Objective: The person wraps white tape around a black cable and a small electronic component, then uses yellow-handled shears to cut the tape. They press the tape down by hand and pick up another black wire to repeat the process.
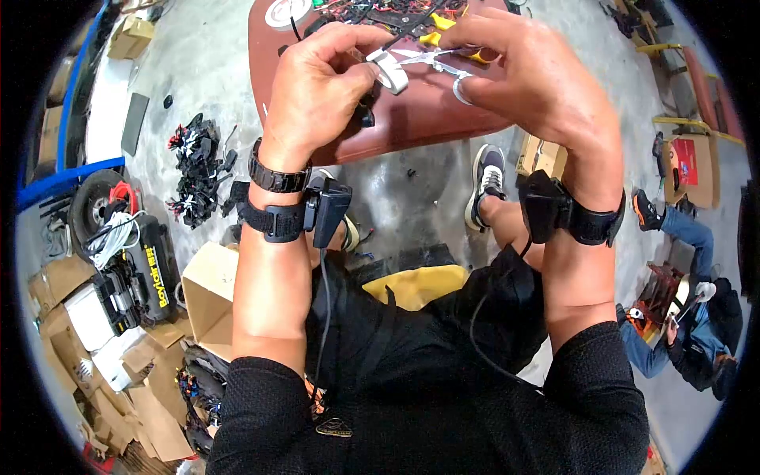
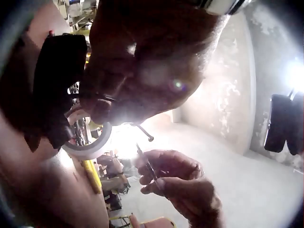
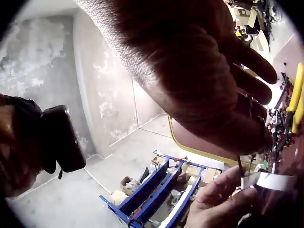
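Note:
Over the near edge of a red-brown table point(image 1: 455, 119), my left hand point(image 1: 317, 91) pinches a black cable point(image 1: 413, 28) between thumb and fingers. A roll of white tape point(image 1: 393, 77) hangs at those fingertips; its ring shape also shows in the left wrist view, where the tape roll point(image 2: 90, 153) is below the hand. My right hand point(image 1: 542, 75) holds small scissors point(image 1: 434, 60) by their pale loop handles, finger and thumb at the loops. The scissor blades are spread and point left, right beside the tape and cable.
Yellow-handled tools point(image 1: 433, 37), a white disc-shaped roll point(image 1: 286, 13) and tangled wires lie at the table's far side. A pile of black parts point(image 1: 196, 170) is on the floor at left, near an open carton point(image 1: 207, 285). Another person point(image 1: 701, 324) sits at right.

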{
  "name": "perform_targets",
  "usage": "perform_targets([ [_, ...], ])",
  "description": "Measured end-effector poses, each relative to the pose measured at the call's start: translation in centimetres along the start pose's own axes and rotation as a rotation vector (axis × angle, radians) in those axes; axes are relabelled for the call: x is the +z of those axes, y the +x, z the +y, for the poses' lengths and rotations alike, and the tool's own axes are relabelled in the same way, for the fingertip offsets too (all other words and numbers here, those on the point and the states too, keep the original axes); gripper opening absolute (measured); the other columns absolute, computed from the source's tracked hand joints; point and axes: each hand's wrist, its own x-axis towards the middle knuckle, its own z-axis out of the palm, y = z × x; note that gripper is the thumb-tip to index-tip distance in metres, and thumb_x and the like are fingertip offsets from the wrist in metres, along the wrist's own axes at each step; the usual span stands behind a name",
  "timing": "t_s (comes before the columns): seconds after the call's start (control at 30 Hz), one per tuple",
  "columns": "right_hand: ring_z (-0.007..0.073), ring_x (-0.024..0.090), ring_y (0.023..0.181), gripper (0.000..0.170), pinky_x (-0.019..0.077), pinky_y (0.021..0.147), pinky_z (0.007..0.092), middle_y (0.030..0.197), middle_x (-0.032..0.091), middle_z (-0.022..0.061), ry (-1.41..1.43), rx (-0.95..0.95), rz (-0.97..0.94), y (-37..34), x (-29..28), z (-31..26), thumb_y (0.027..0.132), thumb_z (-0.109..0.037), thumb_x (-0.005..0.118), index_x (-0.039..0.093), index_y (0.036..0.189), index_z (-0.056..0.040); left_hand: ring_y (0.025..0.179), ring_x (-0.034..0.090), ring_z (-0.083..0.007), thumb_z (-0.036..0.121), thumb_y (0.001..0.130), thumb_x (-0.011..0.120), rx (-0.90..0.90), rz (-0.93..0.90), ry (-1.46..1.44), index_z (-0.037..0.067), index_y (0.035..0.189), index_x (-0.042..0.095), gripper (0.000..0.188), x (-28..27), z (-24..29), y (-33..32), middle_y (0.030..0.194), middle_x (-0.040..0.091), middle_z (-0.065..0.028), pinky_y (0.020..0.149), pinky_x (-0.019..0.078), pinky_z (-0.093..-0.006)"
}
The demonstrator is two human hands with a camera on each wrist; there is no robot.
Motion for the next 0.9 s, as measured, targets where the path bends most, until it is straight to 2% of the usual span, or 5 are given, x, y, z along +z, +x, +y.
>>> perform_targets([
  [0.07, 0.0356, 0.063, 0.091, 0.028, 0.0513, 0.079, 0.0416, 0.095, 0.066, 0.0193, -0.03, -0.108, -0.038, 0.5, -0.8, -0.3, 0.07, -0.012, 0.067, 0.069, 0.097, -0.0043, 0.076, 0.062, -0.0074, -0.006, 0.083, 0.065, -0.002, 0.004, 0.015, 0.002, 0.111, 0.068, 0.03, -0.1, -0.3, 0.0, 0.085, 0.065, -0.0006, 0.069, 0.0506, -0.0216],
  [0.3, 0.0356, 0.064, 0.088, 0.025, 0.0512, 0.079, 0.042, 0.091, 0.065, 0.0178, -0.105, -0.098, -0.015, 1.6, 0.4, 0.3, 0.074, -0.018, 0.067, 0.069, 0.093, -0.0017, 0.077, 0.067, -0.0113, -0.007, 0.083, 0.064, -0.046, -0.018, -0.069, 0.001, 0.113, 0.067, 0.031, -0.4, -0.7, 0.2, 0.084, 0.07, -0.0063, 0.068, 0.054, -0.0243],
  [0.67, 0.0296, 0.065, 0.087, 0.044, 0.0525, 0.077, 0.0381, 0.094, 0.065, 0.0171, -0.055, 0.117, -0.192, 0.9, -2.6, -4.8, 0.075, -0.039, 0.077, 0.069, 0.094, -0.0002, 0.079, 0.066, -0.0105, -0.007, 0.082, 0.063, -0.02, -0.072, -0.025, 0.002, 0.112, 0.068, 0.032, -0.6, -0.5, 0.3, 0.087, 0.069, -0.0036, 0.072, 0.0533, -0.0238],
  [0.77, 0.0292, 0.065, 0.088, 0.047, 0.0529, 0.077, 0.0382, 0.094, 0.065, 0.0172, -0.021, 0.315, -0.379, 3.0, -3.4, -5.6, 0.074, -0.041, 0.079, 0.069, 0.094, 0.0, 0.08, 0.064, -0.0093, -0.007, 0.081, 0.062, 0.013, -0.085, 0.026, 0.003, 0.112, 0.069, 0.033, -0.9, -0.5, 0.3, 0.087, 0.067, -0.002, 0.073, 0.0521, -0.0229],
  [0.9, 0.029, 0.065, 0.089, 0.044, 0.0532, 0.078, 0.038, 0.096, 0.066, 0.0169, -0.024, 0.154, -0.275, 1.5, -2.7, -4.7, 0.075, -0.038, 0.078, 0.069, 0.095, 0.0004, 0.08, 0.063, -0.0084, -0.007, 0.081, 0.061, 0.029, -0.069, 0.048, 0.004, 0.112, 0.069, 0.034, -0.8, -0.3, 0.1, 0.088, 0.066, -0.0012, 0.074, 0.0515, -0.0225],
])
